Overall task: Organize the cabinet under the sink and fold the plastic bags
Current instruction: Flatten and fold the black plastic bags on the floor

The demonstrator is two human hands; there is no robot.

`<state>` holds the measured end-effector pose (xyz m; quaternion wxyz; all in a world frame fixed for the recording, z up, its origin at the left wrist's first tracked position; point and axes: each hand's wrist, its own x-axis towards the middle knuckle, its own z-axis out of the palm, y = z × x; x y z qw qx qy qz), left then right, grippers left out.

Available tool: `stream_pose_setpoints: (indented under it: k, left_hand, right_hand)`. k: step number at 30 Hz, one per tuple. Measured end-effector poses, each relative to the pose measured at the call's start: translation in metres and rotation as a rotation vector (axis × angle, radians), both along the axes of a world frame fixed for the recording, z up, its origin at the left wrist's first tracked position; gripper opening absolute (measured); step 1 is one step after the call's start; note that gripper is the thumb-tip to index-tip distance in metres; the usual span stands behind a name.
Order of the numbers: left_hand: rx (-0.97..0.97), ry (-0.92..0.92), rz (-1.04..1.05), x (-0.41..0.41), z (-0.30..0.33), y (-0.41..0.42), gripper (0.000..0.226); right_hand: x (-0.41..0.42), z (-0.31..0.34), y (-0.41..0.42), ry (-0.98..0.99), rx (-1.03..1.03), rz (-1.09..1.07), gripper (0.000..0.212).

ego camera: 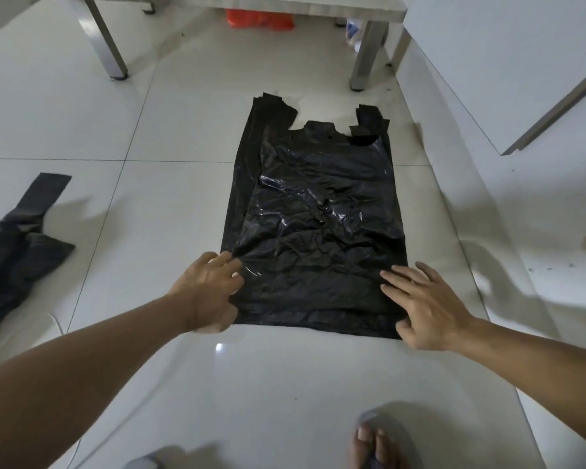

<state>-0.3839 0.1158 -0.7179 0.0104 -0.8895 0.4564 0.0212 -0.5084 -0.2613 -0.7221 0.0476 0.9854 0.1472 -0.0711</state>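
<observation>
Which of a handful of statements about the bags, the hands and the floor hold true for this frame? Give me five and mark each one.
1. The black plastic bag lies spread flat on the tiled floor. True.
2. Its handles point toward the person. False: they point away, toward the metal table legs.
3. The left hand and the right hand are both at the bag's near edge, one at each corner. True.
4. The right hand lifts the bag off the floor. False: its fingers lie fairly straight on the bag, which stays flat.
5. A second dark bag lies crumpled on the floor to the left. True.
</observation>
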Motion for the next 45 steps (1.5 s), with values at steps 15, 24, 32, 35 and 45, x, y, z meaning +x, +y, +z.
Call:
stream_pose_setpoints:
  k: [15,24,32,35,45]
  left_hand:
    - [0.17,0.207,0.231,0.017,-0.05,-0.094,0.081]
    - [0.105,0.132,0.25,0.015,-0.064,-0.084,0.099]
    - [0.077,0.084,0.257,0.012,-0.066,-0.083,0.095]
    - [0.082,0.088,0.314,0.012,-0.063,-0.083,0.095]
    - [-0.018,0.059,0.293,0.025,-0.056,-0.096,0.083]
  right_hand:
    - [0.081,-0.027,0.046,0.264,0.057,-0.238,0.068]
    - [0.066,-0.052,0.032,0.142,0.044,-0.311,0.08]
    - [0.049,-0.055,0.029,0.104,0.045,-0.229,0.09]
    - [0.048,-0.055,0.026,0.108,0.045,-0.224,0.089]
    - [0.092,-0.043,0.036,-0.002,0.164,-0.199,0.072]
